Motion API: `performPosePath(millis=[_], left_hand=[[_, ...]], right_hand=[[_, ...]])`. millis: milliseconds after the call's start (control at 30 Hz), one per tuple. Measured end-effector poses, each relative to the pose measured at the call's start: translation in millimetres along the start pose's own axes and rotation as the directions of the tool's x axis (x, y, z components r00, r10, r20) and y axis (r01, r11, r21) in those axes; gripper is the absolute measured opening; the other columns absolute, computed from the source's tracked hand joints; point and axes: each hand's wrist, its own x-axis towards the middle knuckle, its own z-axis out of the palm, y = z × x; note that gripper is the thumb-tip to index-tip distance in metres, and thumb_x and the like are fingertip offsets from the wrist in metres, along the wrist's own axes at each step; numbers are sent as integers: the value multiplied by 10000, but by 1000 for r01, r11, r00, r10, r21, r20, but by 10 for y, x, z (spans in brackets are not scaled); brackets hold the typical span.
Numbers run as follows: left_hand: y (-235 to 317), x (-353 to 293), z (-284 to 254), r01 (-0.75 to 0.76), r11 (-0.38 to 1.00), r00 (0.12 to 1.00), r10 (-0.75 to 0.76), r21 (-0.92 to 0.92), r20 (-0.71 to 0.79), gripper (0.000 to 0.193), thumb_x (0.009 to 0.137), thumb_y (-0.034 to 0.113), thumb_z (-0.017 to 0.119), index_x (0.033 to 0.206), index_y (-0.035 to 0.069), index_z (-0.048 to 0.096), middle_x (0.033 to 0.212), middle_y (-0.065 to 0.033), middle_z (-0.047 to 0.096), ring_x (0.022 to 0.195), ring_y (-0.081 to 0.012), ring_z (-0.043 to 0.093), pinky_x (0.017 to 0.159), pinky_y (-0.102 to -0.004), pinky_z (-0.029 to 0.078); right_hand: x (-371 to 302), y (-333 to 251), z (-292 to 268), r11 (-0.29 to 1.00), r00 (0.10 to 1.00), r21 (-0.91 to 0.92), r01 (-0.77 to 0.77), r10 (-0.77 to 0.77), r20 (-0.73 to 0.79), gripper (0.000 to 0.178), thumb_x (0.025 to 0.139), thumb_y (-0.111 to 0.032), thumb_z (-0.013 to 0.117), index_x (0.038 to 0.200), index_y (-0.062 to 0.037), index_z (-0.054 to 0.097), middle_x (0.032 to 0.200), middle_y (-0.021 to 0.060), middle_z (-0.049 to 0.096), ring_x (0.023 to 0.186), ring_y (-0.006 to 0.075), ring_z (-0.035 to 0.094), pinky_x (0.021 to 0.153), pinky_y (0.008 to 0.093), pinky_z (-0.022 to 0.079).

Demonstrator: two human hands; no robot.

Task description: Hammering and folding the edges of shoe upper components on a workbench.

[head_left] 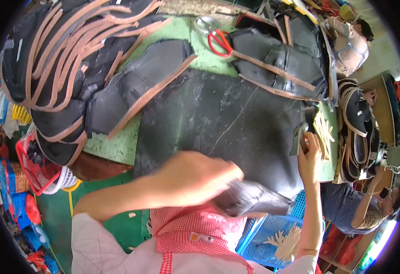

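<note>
My left hand (197,176), smeared by motion, is closed on one end of a black leather-like piece (255,201) in front of my chest. The piece hangs out to the right, low over the near edge of the black work mat (200,114). At the mat's right side my right hand (310,153) is closed round a small flat metal blade (297,138), held upright. Its handle is mostly hidden by the fingers. Just beside this hand lies a bundle of thin cream strips (322,130).
Black panels with brown toothed edges (140,77) pile up at the left; more (277,59) lie at the back right. Red-handled scissors (219,43) rest between them. A blue basket (273,233) holds cream pieces. Two co-workers (351,45) (364,208) are at the right.
</note>
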Motion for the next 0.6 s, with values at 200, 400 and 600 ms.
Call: performPosePath(millis=[200,400,600], left_hand=[[-733,-1028,-1448,344,860,513,-509,-378,-691,315,928,126,768,1181,20,615,1129,-46,657,1058,-141,623,964,-295,487],[-1243,-1011,-1289,674,726,443,-544,-135,-713,571,868,8,778,1397,74,576,1204,-116,638,1166,-228,625,1041,-352,472],[-713,-336,-1223,441,795,717,-32,417,-697,550,835,7,748,1363,131,660,1372,-141,598,1289,-359,569,1131,-478,439]], right_hand=[[-111,363,135,994,996,-92,67,-72,-53,267,888,-41,744,1128,-11,631,1017,183,616,926,400,626,817,457,522],[7,155,103,990,989,-33,137,-139,-43,258,884,-76,775,1100,-25,644,957,127,628,837,280,614,767,390,517],[1481,295,-30,956,897,-159,247,-288,-336,286,1035,-171,643,1271,-11,624,1165,185,650,1053,353,644,936,451,509]])
